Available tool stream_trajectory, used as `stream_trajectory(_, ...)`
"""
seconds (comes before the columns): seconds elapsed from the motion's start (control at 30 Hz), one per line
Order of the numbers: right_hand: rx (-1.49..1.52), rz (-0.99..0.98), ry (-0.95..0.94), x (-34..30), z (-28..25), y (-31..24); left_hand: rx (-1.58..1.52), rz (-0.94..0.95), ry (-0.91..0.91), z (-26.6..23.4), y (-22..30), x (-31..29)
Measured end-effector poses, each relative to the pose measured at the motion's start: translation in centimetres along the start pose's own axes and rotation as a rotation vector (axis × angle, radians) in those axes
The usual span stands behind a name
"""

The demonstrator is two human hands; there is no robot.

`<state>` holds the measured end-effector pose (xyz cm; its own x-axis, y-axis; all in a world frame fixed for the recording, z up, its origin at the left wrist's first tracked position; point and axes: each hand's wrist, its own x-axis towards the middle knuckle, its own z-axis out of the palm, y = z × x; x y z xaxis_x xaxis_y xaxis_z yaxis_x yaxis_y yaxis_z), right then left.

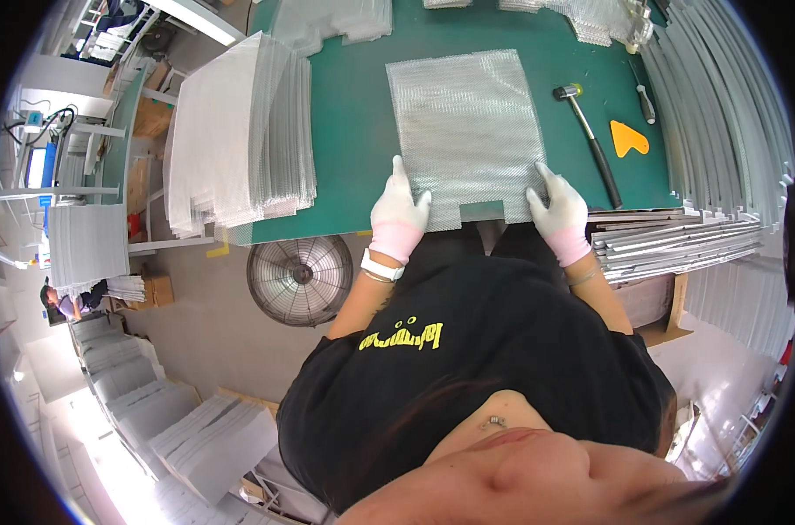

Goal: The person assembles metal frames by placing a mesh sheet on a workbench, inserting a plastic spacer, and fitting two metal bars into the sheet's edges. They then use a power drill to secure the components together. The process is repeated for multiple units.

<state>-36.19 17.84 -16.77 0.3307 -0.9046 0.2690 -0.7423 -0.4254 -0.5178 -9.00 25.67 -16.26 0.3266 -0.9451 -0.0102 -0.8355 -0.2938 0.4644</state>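
A silvery mesh sheet (467, 131) lies on the green tabletop in front of me, with a rectangular notch in its near edge. My left hand (399, 210), in a white glove with a pink cuff, grips the sheet's near left edge between thumb and fingers. Gloved the same way, my right hand (558, 210) holds the opposite edge near the right corner. The sheet's near edge reaches the table's front edge. To the right of it lie a mallet (594, 144) with a black handle and a yellow-orange scraper (629, 139).
A tall stack of mesh sheets (240, 131) stands on the left of the table (349, 131). A screwdriver (645, 103) lies at the right, beside long stacked metal strips (721, 114). More mesh pieces (332, 22) lie at the back. A floor fan (301, 280) stands below the table's left front.
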Motion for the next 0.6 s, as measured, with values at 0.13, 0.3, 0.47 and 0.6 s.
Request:
stream_trajectory(0.13, -0.013, -0.055, 0.022, 0.1, 0.1, 0.3, 0.016, 0.003, -0.012, 0.0, -0.1, 0.1)
stream_trajectory(0.3, -0.197, -0.008, -0.186, 1.1, -1.6, -0.5, 0.029, -0.213, -0.148, -2.4, 1.8, 0.6)
stream_trajectory(0.47, -0.098, -0.147, -0.268, 4.1, -4.6, -0.2, 0.188, 0.136, 0.026, -3.1, -0.2, 1.3)
stream_trajectory(0.6, 0.194, -0.121, -0.226, 8.5, -7.0, -6.0, 0.221, 0.402, 0.339, -5.5, -0.8, 0.8)
